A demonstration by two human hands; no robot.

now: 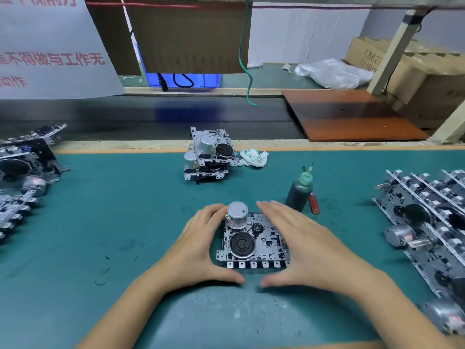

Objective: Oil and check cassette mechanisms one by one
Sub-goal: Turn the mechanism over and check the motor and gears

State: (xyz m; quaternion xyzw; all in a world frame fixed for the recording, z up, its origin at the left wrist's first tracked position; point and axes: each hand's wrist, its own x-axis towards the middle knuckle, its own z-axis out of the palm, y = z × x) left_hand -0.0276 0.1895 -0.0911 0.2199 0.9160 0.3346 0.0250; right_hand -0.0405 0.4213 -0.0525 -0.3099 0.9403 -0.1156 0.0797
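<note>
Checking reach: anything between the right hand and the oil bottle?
Head view: only bare green mat between right hand and oil bottle.

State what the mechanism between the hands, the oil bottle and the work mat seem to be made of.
Mechanism: stamped sheet metal, bright silvery glare; its black wheel looks like plastic or rubber.
Oil bottle: translucent plastic, dark liquid showing through, pale green cap.
Work mat: matte teal, probably rubber.

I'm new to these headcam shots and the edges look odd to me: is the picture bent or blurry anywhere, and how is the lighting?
Head view: wide-angle bending curves the wooden bench edge and stretches the forearms; the metal cassette mechanism between the left hand and right hand is sharp; the side piles of mechanisms smear; lighting is soft and even, with a bright blue glow behind.
</note>
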